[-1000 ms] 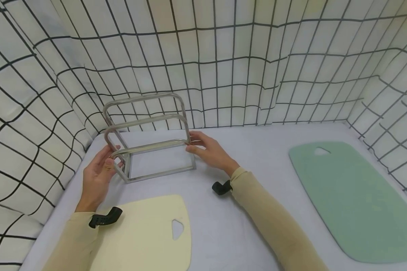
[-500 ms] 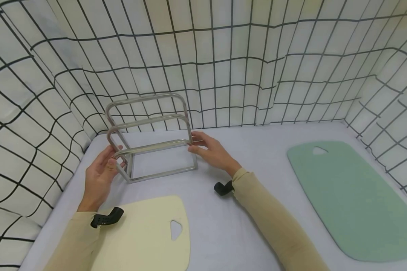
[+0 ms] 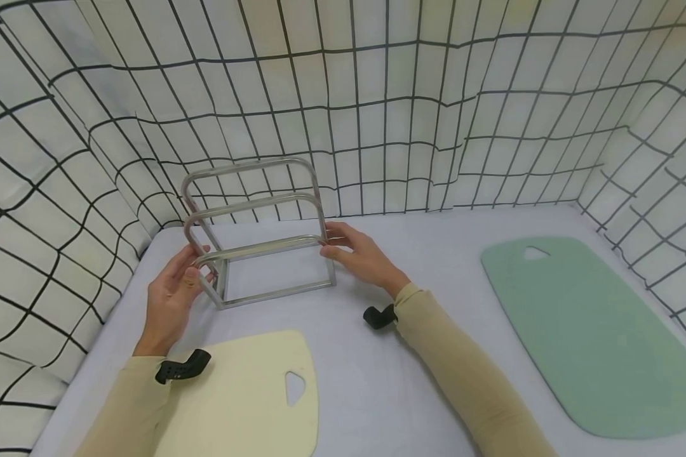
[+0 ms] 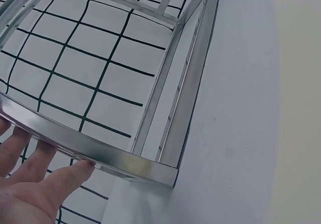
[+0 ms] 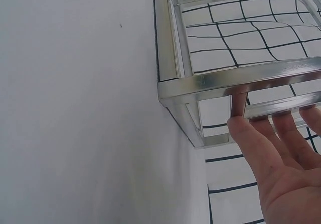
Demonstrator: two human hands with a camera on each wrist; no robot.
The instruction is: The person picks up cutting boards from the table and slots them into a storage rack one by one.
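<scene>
A silver metal rack (image 3: pixel 274 294) of three upright loops stands on the white table, near the back left. My left hand (image 3: pixel 168 301) holds its left side, thumb in front and fingertips showing through the frame. On the opposite side, my right hand (image 3: pixel 366 259) has its thumb and fingers at the end uprights. In the left wrist view the thumb (image 4: pixel 70 179) meets the underside of a flat bar. The right wrist view has the fingers (image 5: pixel 288 131) bent against the rack's side bars. Nothing stands between the loops.
A cream cutting board (image 3: pixel 246 393) with a handle hole lies in front of the rack, partly under the left forearm. A green cutting board (image 3: pixel 594 336) lies at the right. White walls with a black grid (image 3: pixel 400 120) enclose the back and sides.
The rack has slid slightly to the right on the table, with both hands moving along with it. Both cutting boards shift slightly left in view along with the walls.
</scene>
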